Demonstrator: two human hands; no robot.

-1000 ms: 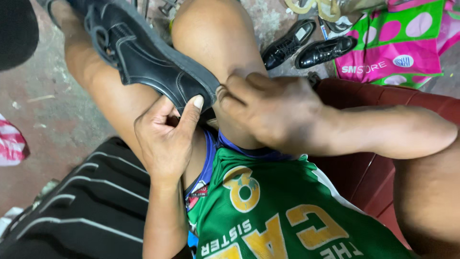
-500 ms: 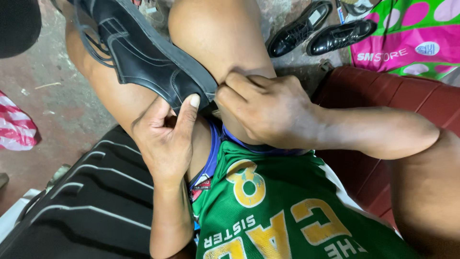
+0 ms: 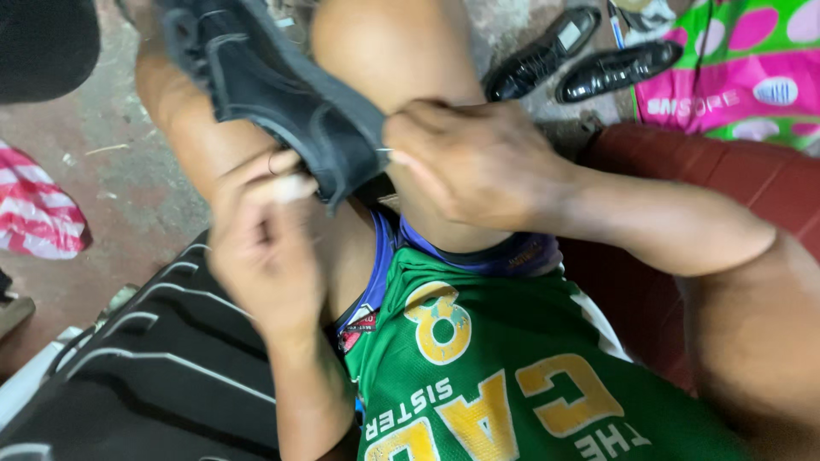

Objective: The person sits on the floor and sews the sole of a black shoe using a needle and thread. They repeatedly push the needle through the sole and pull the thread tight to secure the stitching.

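A worn black leather shoe lies across my bare knees, heel end towards me. My right hand pinches the shoe's heel edge, with a thin metal pin or needle showing at its fingertips. Just below the heel, my left hand is blurred by motion, with its fingers curled against the shoe's underside. Whether it grips anything is unclear. I wear a green jersey with yellow letters.
Two shiny black dress shoes lie on the concrete floor at top right, beside a pink and green bag. I sit on a dark red seat. A red-striped bag lies left, a black striped cloth at lower left.
My left hand has dropped from the shoe's sole edge to just below the heel and is now blurred. My right hand keeps its pinch on the heel. The view has shifted slightly.
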